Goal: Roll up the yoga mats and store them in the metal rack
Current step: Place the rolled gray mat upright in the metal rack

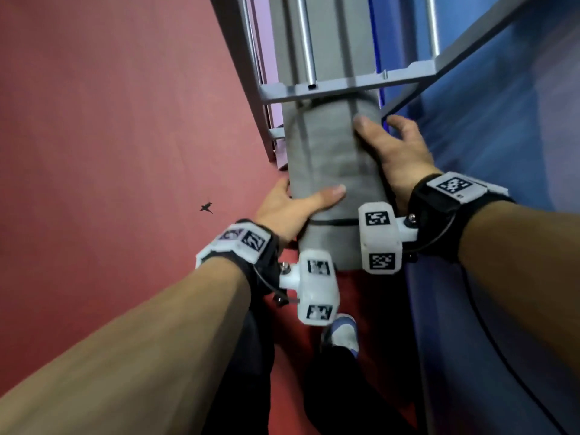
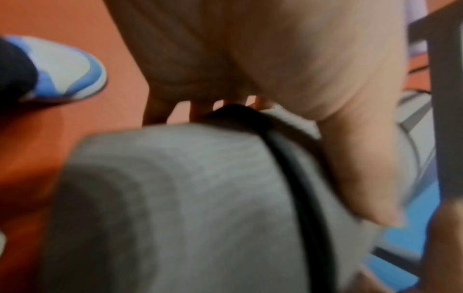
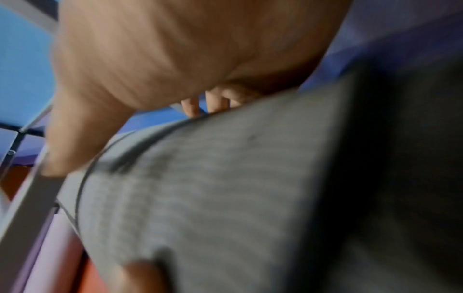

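Left hand (image 1: 290, 211), right hand (image 1: 394, 152): both curled round rolled grey mat (image 1: 329, 164), part-way into metal rack (image 1: 317, 86); seating remains

I see one rolled grey yoga mat (image 1: 329, 171), a tight cylinder with a ribbed surface, bound by a thin black strap (image 1: 332, 221) near its close end and another thin band nearer the metal rack (image 1: 332, 84). Its far end passes under the rack's front grey crossbar, between the upright chrome rods, so part of the roll lies inside the frame and part sticks out toward me. A lilac rolled mat (image 3: 53, 247) sits lower in the rack, just beside the grey one. A blue mat (image 1: 502, 152) lies spread at the rack's right side.
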Demonstrator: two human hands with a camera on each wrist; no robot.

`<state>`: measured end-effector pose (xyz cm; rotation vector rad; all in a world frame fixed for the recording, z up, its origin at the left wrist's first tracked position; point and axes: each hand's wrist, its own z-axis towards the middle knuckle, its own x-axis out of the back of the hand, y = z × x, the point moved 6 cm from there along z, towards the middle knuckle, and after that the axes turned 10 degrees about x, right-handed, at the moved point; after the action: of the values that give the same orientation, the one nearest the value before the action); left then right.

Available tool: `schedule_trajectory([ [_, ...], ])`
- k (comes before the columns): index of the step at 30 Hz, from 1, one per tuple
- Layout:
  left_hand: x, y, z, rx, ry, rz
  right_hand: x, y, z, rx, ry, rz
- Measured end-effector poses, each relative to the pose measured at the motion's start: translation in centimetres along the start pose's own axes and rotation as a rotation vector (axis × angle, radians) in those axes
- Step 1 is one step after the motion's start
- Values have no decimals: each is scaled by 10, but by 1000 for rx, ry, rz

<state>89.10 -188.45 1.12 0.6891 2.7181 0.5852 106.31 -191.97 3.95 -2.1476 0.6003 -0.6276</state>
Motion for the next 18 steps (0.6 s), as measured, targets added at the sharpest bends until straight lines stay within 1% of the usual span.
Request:
schedule_trajectory([
  [2, 2, 15, 6, -41, 79, -66, 8, 26, -14, -98, -59, -29],
  [3, 3, 22, 7, -55, 94, -103, 9, 37, -26, -166, -115, -16],
  [5, 1, 29, 9, -72, 117, -139, 3, 56, -43, -326, -241, 143],
  [6, 1, 31, 10, -71, 136, -120, -1, 56, -47, -381, -255, 227],
  [7, -1, 30, 10, -58, 139, -100, -4, 52, -47, -383, -239, 275],
  [9, -3, 26, 10, -35, 108, -95, -1, 43, -39, -305, -165, 300],
  [11, -6, 25, 6, -19, 69, -92, 0, 36, -36, -264, -109, 326],
  [15, -6, 32, 5, -36, 50, -147, -6, 24, -35, -233, -87, 458],
  [18, -6, 41, 14, -76, 52, -205, -9, 9, -25, -196, -82, 472],
])
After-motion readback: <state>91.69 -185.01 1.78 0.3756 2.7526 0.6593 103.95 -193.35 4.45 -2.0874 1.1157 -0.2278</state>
